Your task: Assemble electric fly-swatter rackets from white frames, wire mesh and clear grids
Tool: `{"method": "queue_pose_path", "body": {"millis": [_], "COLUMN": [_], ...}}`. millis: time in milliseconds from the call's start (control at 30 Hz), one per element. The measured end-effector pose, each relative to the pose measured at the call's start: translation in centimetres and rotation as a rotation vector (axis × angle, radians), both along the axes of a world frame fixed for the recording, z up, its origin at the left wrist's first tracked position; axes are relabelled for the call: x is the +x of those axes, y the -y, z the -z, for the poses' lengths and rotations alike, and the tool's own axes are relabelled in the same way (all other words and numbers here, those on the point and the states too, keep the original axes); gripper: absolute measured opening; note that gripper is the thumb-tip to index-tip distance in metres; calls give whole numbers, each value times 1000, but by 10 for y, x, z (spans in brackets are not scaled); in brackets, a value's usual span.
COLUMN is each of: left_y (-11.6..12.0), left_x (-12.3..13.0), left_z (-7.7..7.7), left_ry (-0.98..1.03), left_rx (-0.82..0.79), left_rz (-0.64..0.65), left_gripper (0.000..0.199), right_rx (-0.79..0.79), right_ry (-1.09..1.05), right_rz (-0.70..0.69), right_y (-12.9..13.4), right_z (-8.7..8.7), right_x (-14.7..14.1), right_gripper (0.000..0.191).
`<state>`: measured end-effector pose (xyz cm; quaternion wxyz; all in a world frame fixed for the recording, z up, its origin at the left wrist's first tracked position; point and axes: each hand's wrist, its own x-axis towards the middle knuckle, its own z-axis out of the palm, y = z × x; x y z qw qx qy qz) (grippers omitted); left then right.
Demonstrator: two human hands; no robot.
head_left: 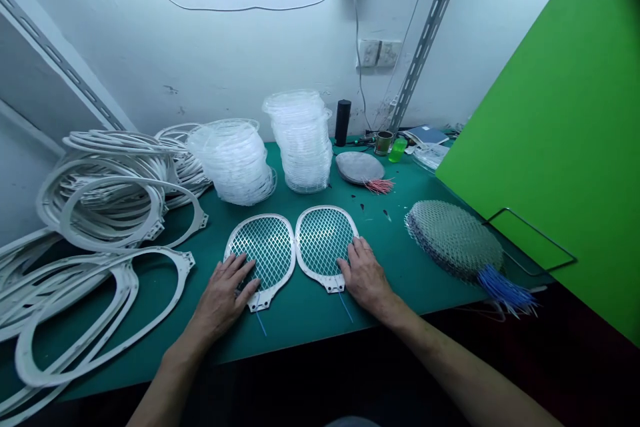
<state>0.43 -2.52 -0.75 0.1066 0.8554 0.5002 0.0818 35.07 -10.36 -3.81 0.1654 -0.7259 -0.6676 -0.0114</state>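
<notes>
Two white oval frames with metal mesh lie flat, side by side, on the green table. My left hand (225,293) rests with fingers spread on the lower left of the left mesh frame (267,247). On the right mesh frame (324,239), my right hand (366,273) lies over the lower right rim, fingers extended. From the tab at the bottom of each frame a thin blue wire sticks out: the left blue wire (261,323) and the right blue wire (345,307). The palms' undersides are hidden.
Piles of white oval rings (107,173) fill the left side. Behind stand two stacks of clear rings, a left stack (233,163) and a taller right stack (303,143). Mesh discs (455,237) with blue wires lie right, by a green panel (555,127). A grey disc stack (359,167) has red wires.
</notes>
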Motion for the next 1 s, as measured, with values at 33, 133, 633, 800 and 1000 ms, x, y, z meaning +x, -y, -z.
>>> {"method": "queue_pose_path", "body": {"millis": [33, 133, 633, 800, 1000], "left_y": [-1, 1, -17, -14, -15], "left_x": [-4, -5, 180, 177, 181], "left_z": [0, -6, 1, 3, 0], "left_ry": [-2, 15, -60, -60, -90], "left_rx": [9, 90, 90, 124, 103], "left_rz": [6, 12, 304, 298, 291], "left_gripper": [57, 57, 58, 59, 59], "right_rx": [-4, 1, 36, -10, -185], "right_ry": [-7, -43, 16, -1, -43], "right_rz": [4, 8, -3, 9, -25], "right_y": [0, 0, -4, -68, -151], "right_z": [0, -1, -25, -50, -42], "right_x": [-2, -5, 12, 32, 40], "right_gripper": [56, 57, 38, 31, 33]}}
